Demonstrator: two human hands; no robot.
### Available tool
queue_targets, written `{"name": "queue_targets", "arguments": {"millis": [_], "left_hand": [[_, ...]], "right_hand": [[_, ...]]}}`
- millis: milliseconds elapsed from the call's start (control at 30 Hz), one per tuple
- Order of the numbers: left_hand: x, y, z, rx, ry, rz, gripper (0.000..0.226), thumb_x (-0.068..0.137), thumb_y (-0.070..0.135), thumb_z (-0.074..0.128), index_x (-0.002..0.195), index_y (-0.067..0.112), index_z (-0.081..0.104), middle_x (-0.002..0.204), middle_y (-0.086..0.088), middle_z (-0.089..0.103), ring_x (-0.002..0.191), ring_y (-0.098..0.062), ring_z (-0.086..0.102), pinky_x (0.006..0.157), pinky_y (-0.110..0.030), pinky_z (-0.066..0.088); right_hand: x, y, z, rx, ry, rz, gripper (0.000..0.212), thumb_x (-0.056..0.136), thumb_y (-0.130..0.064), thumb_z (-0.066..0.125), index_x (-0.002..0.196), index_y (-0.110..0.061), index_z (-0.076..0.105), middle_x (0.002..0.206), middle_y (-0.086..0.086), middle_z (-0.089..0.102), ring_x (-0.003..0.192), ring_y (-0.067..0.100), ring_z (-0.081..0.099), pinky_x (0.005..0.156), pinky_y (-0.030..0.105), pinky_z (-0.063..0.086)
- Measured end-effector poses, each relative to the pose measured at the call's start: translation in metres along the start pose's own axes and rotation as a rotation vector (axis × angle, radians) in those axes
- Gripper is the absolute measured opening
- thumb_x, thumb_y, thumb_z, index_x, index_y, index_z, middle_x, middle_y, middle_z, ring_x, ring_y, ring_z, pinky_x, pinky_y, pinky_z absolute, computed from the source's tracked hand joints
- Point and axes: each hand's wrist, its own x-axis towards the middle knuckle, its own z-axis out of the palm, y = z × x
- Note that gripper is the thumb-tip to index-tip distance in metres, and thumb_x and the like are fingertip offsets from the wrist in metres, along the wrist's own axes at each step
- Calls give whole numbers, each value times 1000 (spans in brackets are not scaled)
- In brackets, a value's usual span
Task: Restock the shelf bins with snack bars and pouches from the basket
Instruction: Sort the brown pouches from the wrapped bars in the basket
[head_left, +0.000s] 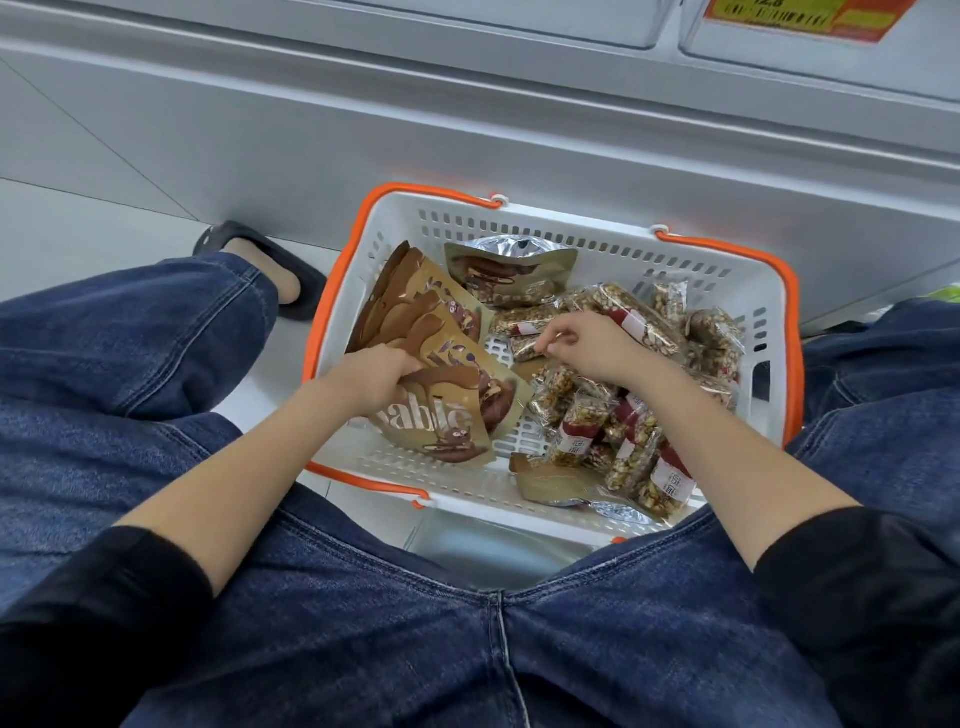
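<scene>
Brown pouches (441, 364) fan out gripped in my left hand (376, 376) at the basket's (545, 218) left side, while my right hand's (597, 348) fingers (553, 340) pinch among snack bars (623, 431) piled right.

White plastic basket (540, 218) with orange handles, on the floor. Left half: fanned stack of tan-and-brown snack pouches (441, 364), tilted; one more pouch (511, 275) upright at the far wall. Right half: loose heap of clear-wrapped nut bars (623, 436) with red-and-white labels.
</scene>
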Motion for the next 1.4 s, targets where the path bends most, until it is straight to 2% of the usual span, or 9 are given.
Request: {"name": "queue_targets", "arguments": {"millis": [200,433,633,767,933,1033,1100,1200,1400], "left_hand": [[7,-4,9,122,3,-71,34,93,19,54,126,19,55,116,-5,62,105,-26,58,88,-41,50],[14,5,-16,-45,73,-23,44,81,22,71,122,18,55,118,-1,62,106,-21,58,88,-38,50],[16,25,-18,-141,153,47,35,83,16,70,116,17,59,115,-3,64,103,-18,59,92,-37,50],[9,26,-12,-245,159,87,28,84,9,68,111,18,64,111,-2,65,101,-15,58,92,-30,47],[-5,32,-15,-387,347,109,26,85,-1,62,105,15,66,106,1,60,98,-11,57,89,-24,48],[-9,31,-21,-563,83,122,40,83,-5,63,118,16,60,121,2,57,115,-12,54,96,-28,47],[-10,31,-23,-646,-116,143,61,80,-7,65,132,21,48,133,6,48,123,-10,46,98,-31,46],[-8,30,-25,-629,35,121,84,74,5,77,141,27,32,127,7,46,118,-15,48,92,-26,46],[-3,32,-28,-719,-112,117,77,71,23,82,136,32,41,130,13,49,116,-9,51,96,-25,44]], "right_hand": [[-11,2,1,14,-386,74,5,87,-8,67,91,-11,68,90,7,71,82,19,68,74,28,58],[-39,35,56,-423,-797,72,71,85,-55,62,143,-26,34,142,-1,43,125,22,45,105,40,38],[-49,34,69,-740,-561,-292,34,101,-32,41,125,-13,55,100,8,66,80,22,57,67,33,48],[-60,20,69,-1005,-459,-468,43,95,-1,42,136,-14,44,62,0,35,48,15,33,41,26,22],[-56,19,48,-456,-264,-185,24,96,-2,45,101,-18,63,67,-10,51,54,7,49,57,22,45],[-55,-9,-3,-134,-109,-212,31,97,-13,50,72,-32,54,67,-12,55,56,5,51,58,20,46],[-59,-24,-36,-90,-131,-211,22,96,-15,52,77,-23,59,69,-8,55,53,0,46,54,13,41],[-63,-28,-67,-12,-181,-197,12,95,-10,54,98,-3,63,79,2,58,51,-8,50,53,7,38],[-63,-23,-96,144,-248,-152,22,97,-16,53,111,-27,65,93,0,74,69,12,64,47,23,49]]}}
